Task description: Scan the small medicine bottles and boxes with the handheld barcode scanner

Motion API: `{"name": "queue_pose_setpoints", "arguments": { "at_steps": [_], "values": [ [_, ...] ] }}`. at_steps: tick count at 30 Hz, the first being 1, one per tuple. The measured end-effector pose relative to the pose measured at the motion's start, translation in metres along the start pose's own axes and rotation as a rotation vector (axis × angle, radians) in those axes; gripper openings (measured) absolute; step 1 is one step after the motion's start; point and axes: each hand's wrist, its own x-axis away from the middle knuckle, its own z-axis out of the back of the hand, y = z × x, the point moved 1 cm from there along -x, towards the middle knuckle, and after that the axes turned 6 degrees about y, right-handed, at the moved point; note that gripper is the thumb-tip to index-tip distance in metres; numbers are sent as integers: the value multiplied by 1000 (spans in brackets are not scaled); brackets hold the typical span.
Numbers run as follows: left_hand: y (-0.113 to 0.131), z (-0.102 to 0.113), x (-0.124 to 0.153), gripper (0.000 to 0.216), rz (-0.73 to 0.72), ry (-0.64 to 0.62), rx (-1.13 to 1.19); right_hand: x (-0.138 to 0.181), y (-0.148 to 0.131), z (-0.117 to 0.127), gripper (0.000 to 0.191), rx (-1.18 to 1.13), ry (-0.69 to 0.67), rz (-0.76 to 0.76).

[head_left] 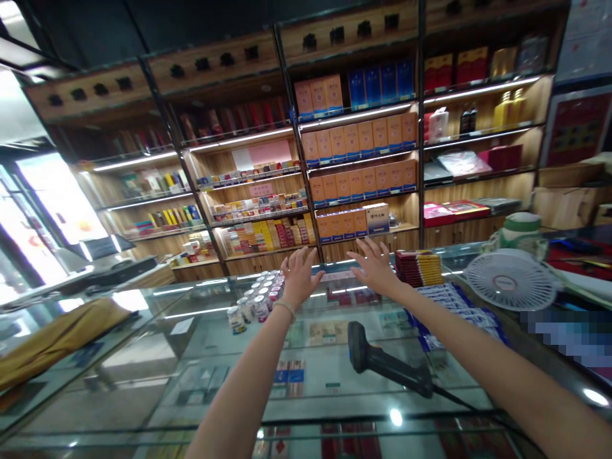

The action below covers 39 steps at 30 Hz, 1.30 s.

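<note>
Both my arms reach forward over a glass display counter (201,363). My left hand (299,275), with a band at the wrist, has its fingers spread and holds nothing. It is beside several rows of small white-capped bottles (261,294). My right hand (375,268) is also spread and bare, close to a stack of red and yellow packs (418,268). Whether either hand touches the glass or the goods, I cannot tell. Between my forearms lies a black handheld barcode scanner (387,366), its cable running off to the lower right. Blue and white packets (454,312) lie partly behind my right forearm.
A white round fan (509,280) and a green and white container (521,231) stand at the right. A brown cloth (62,338) lies on the left counter. Behind, tall wooden shelves hold orange boxes (358,182) and small colourful packs (268,236).
</note>
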Motion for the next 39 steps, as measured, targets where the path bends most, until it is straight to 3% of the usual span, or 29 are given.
{"name": "queue_pose_setpoints", "arguments": {
  "at_steps": [6,14,20,27,34,39],
  "values": [
    [-38,15,5,65,-11,33,-38,-12,-25,-10,50,-11,-25,30],
    [-86,43,28,59,72,4,-81,-28,-84,-27,55,-69,-93,117],
    [-119,47,41,60,117,-3,-96,-37,-117,-42,54,-115,-129,130],
    [-135,30,47,63,203,-81,-84,-53,-133,-69,60,-91,-251,80],
    [-134,-6,44,66,182,-241,-78,-63,-150,-100,67,-79,-370,101],
    [-131,-29,38,64,167,-280,-69,-67,-151,-120,70,-72,-471,106]
  ]
}}
